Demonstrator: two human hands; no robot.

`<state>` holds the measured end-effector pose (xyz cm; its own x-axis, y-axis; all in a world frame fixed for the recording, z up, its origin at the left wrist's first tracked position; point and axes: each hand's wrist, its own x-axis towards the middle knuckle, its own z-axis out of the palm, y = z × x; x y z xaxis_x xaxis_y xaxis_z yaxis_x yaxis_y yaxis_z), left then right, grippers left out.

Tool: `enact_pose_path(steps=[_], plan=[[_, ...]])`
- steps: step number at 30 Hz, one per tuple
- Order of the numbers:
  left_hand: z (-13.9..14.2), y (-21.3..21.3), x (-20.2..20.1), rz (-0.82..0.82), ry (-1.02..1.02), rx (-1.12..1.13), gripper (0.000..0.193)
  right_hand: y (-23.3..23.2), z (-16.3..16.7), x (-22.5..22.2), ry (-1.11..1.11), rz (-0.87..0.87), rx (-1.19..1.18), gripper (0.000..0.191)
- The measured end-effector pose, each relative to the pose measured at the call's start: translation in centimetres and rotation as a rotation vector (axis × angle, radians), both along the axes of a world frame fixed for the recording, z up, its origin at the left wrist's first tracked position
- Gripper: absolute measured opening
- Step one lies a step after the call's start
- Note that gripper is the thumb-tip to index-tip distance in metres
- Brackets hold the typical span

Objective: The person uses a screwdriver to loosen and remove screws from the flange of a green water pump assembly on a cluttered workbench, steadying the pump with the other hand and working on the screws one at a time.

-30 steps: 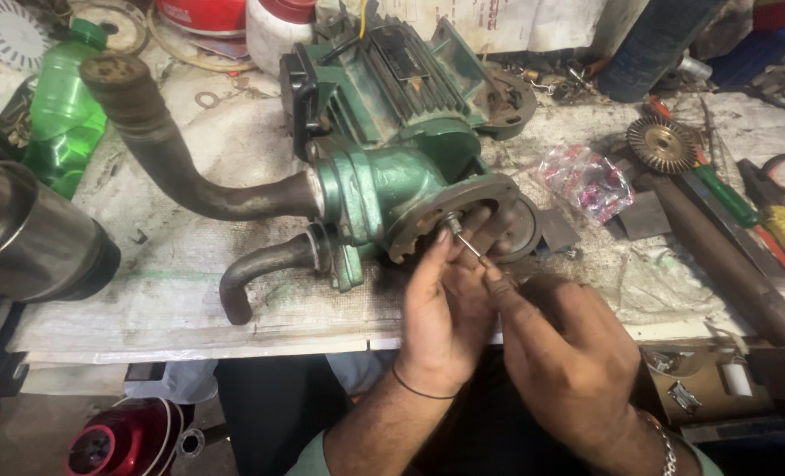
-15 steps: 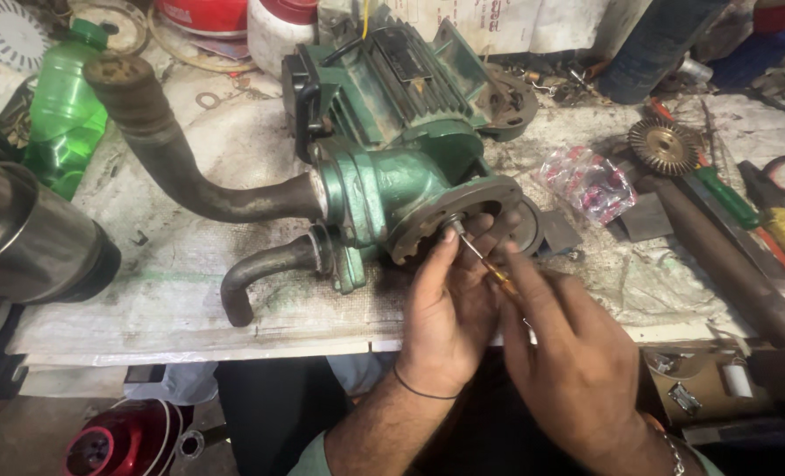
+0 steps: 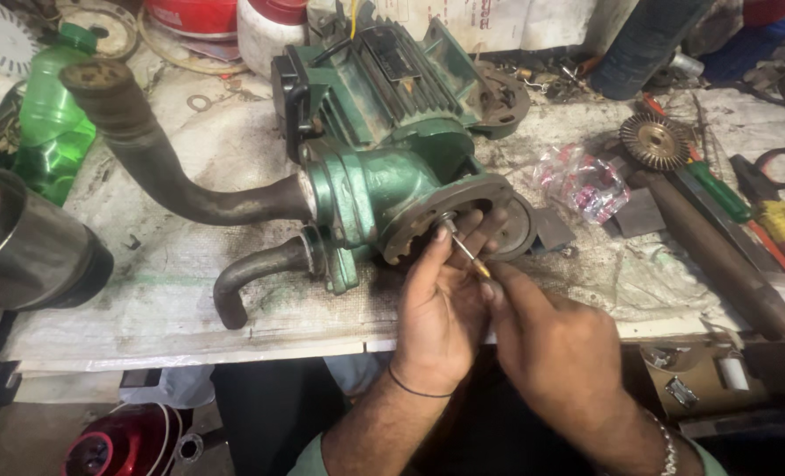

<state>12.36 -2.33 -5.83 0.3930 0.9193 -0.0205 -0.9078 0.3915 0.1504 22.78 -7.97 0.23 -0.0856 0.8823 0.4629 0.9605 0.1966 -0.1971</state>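
Pinched in the right hand (image 3: 560, 353) — a thin screwdriver (image 3: 465, 249), tip at the green water pump (image 3: 384, 176) opening; left hand (image 3: 441, 300) fingers closed, steadying the shaft — pump on the workbench (image 3: 146, 291).

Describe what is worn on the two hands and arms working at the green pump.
Both are bare, with no gloves. The left hand has a thin dark band round the wrist. The right hand has a silvery beaded bracelet at the wrist. Green sleeve edges show at the bottom of the frame.
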Motion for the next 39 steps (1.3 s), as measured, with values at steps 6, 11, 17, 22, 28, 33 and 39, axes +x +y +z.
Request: enact_pose_path(steps=[6, 11, 17, 22, 28, 33, 39], plan=[[0.0, -0.2, 0.1, 0.041, -0.004, 0.041, 0.046, -0.5, 0.3, 0.0, -0.146, 0.127, 0.368, 0.034], [0.2, -0.2, -0.2, 0.027, 0.019, 0.093, 0.051, 0.4, -0.2, -0.2, -0.031, 0.02, -0.018, 0.033], [1.0, -0.7, -0.1, 0.048, 0.055, -0.037, 0.053, 0.1, -0.5, -0.2, -0.055, 0.138, 0.309, 0.032], [1.4, -1.5, -0.3, 0.121, 0.162, 0.029, 0.053, 0.5, 0.3, 0.1, 0.09, 0.087, -0.002, 0.033], [1.9, -3.0, -0.4, 0.215, 0.221, 0.015, 0.034, 0.5, 0.4, -0.4, 0.291, 0.179, 0.017, 0.031], [2.3, -3.0, -0.4, 0.157, 0.222, -0.04, 0.025, -0.5, 0.7, -0.6, 0.144, 0.132, 0.107, 0.036], [2.0, -3.0, -0.1, 0.117, 0.162, -0.012, 0.024, -1.1, 0.2, -0.6, -0.099, 0.087, 0.082, 0.049]])
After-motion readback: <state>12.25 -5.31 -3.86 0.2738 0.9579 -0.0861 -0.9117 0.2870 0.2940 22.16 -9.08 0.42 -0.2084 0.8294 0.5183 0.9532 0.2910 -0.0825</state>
